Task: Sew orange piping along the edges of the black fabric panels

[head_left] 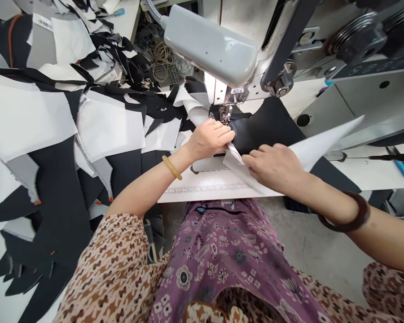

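Purple floral apron [222, 244]; left hand [211, 137], right hand [276, 167] both pinching twisted white strip [234, 153] beside smooth black panel [267, 123].

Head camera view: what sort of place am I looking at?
Probably a sewing workshop: there's a sewing machine, black material at its presser foot, and cut pieces heaped at the left.

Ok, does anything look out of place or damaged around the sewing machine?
I see no damage, but the black and white scraps left of the sewing machine lie jumbled, overlapping at all angles.
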`<state>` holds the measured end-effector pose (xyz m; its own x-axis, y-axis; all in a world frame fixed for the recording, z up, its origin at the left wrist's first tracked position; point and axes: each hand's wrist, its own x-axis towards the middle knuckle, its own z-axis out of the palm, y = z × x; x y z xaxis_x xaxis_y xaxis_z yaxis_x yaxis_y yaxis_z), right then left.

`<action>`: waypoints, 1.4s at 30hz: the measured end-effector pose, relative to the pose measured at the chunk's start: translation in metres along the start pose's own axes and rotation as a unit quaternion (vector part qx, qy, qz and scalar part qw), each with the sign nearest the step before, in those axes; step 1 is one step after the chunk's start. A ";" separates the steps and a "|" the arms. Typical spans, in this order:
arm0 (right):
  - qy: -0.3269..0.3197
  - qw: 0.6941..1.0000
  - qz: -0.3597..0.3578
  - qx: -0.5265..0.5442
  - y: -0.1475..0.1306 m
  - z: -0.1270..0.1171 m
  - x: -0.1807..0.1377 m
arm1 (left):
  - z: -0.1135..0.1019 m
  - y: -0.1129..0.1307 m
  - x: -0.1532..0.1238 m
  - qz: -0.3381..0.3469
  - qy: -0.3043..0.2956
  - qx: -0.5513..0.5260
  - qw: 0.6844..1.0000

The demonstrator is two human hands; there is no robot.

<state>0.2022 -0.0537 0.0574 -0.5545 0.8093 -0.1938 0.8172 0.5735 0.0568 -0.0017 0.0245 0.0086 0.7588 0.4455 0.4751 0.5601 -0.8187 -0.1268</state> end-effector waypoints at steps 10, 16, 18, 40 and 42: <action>-0.009 0.890 0.093 0.446 0.026 0.006 0.012 | 0.000 -0.005 0.004 0.050 0.067 0.053 0.995; 0.033 0.993 0.105 0.034 0.017 -0.040 0.008 | 0.002 -0.007 0.011 0.020 0.063 0.013 0.998; 0.079 0.996 0.030 -0.034 0.013 -0.048 0.011 | 0.002 -0.009 0.012 -0.003 0.044 -0.026 0.999; 0.171 0.973 -0.146 -0.059 -0.010 -0.026 0.019 | -0.006 -0.008 -0.008 0.123 0.162 0.101 0.974; 0.171 0.972 -0.148 -0.060 -0.013 -0.027 0.019 | -0.002 -0.010 -0.011 0.122 0.172 0.079 0.974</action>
<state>0.1771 -0.0419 0.0791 -0.7989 0.5902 0.1161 0.6014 0.7816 0.1654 -0.0158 0.0270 0.0065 0.7345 0.0742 0.6745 0.4416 -0.8070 -0.3921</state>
